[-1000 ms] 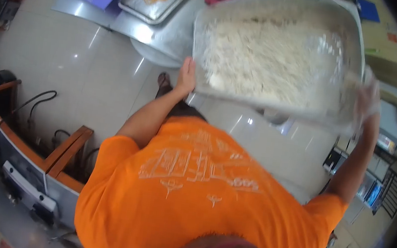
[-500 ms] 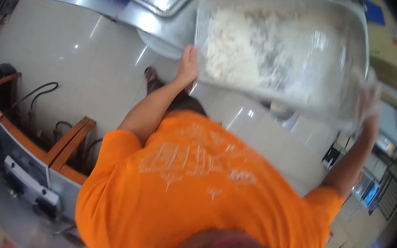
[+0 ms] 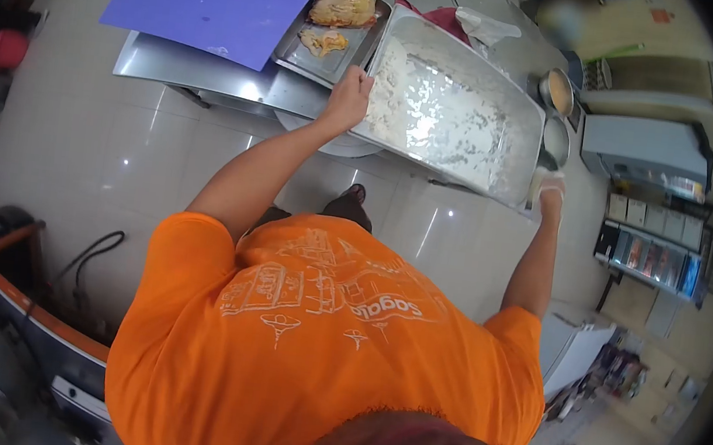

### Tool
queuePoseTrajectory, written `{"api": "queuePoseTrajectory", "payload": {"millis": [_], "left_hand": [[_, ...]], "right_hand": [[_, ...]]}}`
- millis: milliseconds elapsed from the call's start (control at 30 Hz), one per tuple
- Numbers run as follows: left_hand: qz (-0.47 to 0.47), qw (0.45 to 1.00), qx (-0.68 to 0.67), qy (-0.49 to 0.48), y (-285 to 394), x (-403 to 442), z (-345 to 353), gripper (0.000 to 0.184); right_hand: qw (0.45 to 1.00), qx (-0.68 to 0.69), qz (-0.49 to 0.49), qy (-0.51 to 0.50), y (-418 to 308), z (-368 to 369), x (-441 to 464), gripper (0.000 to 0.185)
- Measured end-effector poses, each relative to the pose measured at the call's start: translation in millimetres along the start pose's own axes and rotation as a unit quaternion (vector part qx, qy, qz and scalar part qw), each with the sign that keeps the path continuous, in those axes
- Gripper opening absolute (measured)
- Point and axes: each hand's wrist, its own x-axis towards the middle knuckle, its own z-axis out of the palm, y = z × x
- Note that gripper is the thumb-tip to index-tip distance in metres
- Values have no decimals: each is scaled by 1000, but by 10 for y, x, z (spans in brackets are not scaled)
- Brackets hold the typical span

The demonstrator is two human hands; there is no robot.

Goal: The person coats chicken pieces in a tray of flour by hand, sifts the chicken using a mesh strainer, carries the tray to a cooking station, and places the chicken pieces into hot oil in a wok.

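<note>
A large, deep metal pan (image 3: 514,148) lies across the steel table's front. White flour (image 3: 384,107) is heaped at its left end, with thinner patches over its shiny bottom. My left hand (image 3: 350,100) grips the pan's left rim, fingers wrapped round it. At the near right corner, my right hand (image 3: 551,192), in a clear plastic glove, holds the pan's edge; its fingers are partly hidden. Close to my left hand is a smaller metal tray (image 3: 332,66) with a golden-brown food piece (image 3: 323,41) and more such food in a clear bag (image 3: 346,2).
A blue-purple board (image 3: 215,0) overhangs the steel table's front edge (image 3: 185,71) on the left. Behind the pan lie a dark red cloth (image 3: 445,23) and a crumpled white sheet (image 3: 487,26). Round bowls (image 3: 557,91) stand at the right. An orange-edged counter (image 3: 11,240) is at lower left.
The pan has moved away from me and down toward the tabletop, with both hands still on it. My view has shifted, showing more of the table.
</note>
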Motion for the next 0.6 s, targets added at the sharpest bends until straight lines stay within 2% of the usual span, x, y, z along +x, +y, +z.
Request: {"api": "queuePoseTrajectory", "payload": {"millis": [67, 100, 133, 167, 200, 233, 267, 333, 433, 500, 533, 600], "left_hand": [[8, 999, -11, -49, 118, 4, -197, 36], [71, 997, 17, -24, 174, -31, -327, 40], [131, 991, 42, -6, 218, -119, -477, 45], [194, 979, 63, 13, 304, -203, -647, 50], [208, 974, 53, -69, 473, -276, -854, 56], [225, 961, 39, -155, 687, -371, -1031, 61], [238, 949, 8, -206, 871, -495, -1124, 57], [255, 916, -50, -306, 1018, -525, -1413, 50], [108, 949, -75, -287, 582, -142, -1886, 32], [221, 954, 25, -202, 355, 339, -2463, 26], [275, 943, 87, -166, 209, 626, -2962, 24], [300, 937, 159, -77, -36, 1148, -3820, 20]], "right_hand": [[973, 74, 202, 81, -871, -604, -15, 44], [944, 245, 215, 61, -1317, -874, -67, 42], [885, 404, 226, 42, -1785, -1080, -166, 40], [844, 465, 265, 28, -2343, -1225, -207, 41], [797, 523, 302, 26, -2831, -1271, -234, 42], [772, 604, 193, 44, -3108, -1075, -383, 50], [782, 593, 190, 9, -3679, -1086, -438, 57], [757, 634, 147, -59, -5084, -785, -227, 48], [672, 724, 59, -143, -6633, -502, 355, 34], [538, 826, 47, -164, -7167, -521, 546, 23], [457, 871, 46, -172, -7628, -543, 619, 18], [585, 763, 11, -276, -8557, -796, 756, 11]]}}
